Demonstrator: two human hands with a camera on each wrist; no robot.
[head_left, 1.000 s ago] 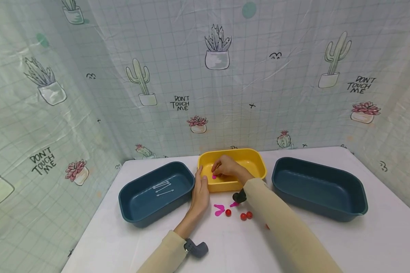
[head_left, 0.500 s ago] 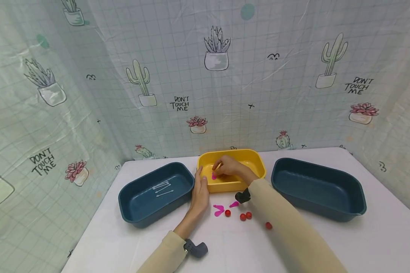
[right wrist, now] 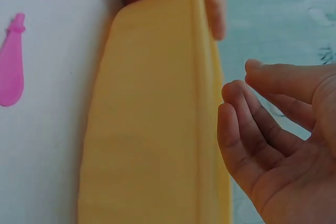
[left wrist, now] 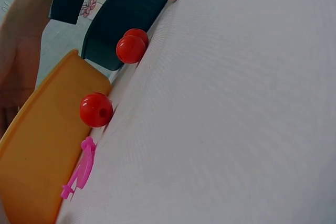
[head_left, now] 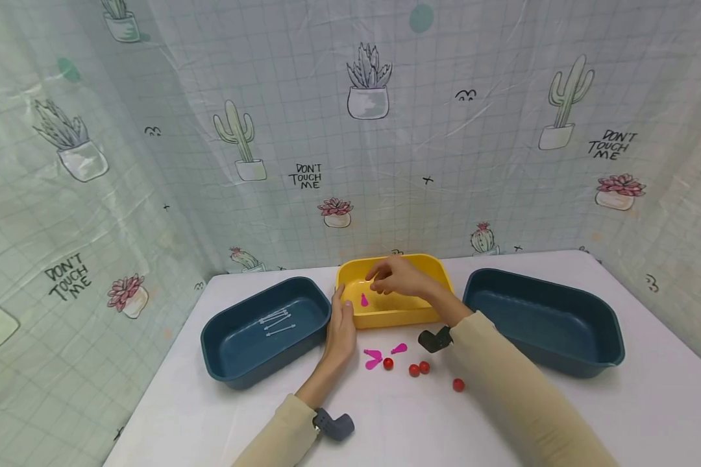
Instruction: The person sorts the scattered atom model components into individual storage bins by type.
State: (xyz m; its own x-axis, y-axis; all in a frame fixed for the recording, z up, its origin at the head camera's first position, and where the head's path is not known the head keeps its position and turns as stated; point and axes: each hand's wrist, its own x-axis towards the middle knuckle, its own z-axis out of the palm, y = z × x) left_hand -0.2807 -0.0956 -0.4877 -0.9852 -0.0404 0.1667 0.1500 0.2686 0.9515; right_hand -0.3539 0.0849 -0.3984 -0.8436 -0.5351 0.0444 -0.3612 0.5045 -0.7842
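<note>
Lifted off the small bright-pink paddle-shaped piece point(head_left: 365, 300) with the right hand point(head_left: 400, 275), compared with half a second ago, when reaching down to it with bent fingers; now raised and drawn to the right, over the yellow rectangular box point(head_left: 400, 319). Released at the right hand, with fingers loosely bent and parted from the thumb. Unchanged at the left hand point(head_left: 341, 331): laid along the left end of the yellow box, with extended fingers resting on its wall and rim.

Now visible in full, at the place of the pink piece: lying on the floor of the yellow box, close to its near left corner. Narrow toward the far edge of the box, broad and rounded toward the near edge, in one even, strong pink.

On the white tabletop point(head_left: 397, 421), just beyond the near edge of the box: three similar pink pieces point(head_left: 399, 349), two meeting in a V, and four glossy red balls point(head_left: 388, 364), one with a hole in the left wrist view. Toward the tabletop's left edge, a dark blue oblong box point(head_left: 257, 375) with thin pale rods point(head_left: 281, 330) inside; toward the right edge, a second dark blue box point(head_left: 543, 311).
</note>
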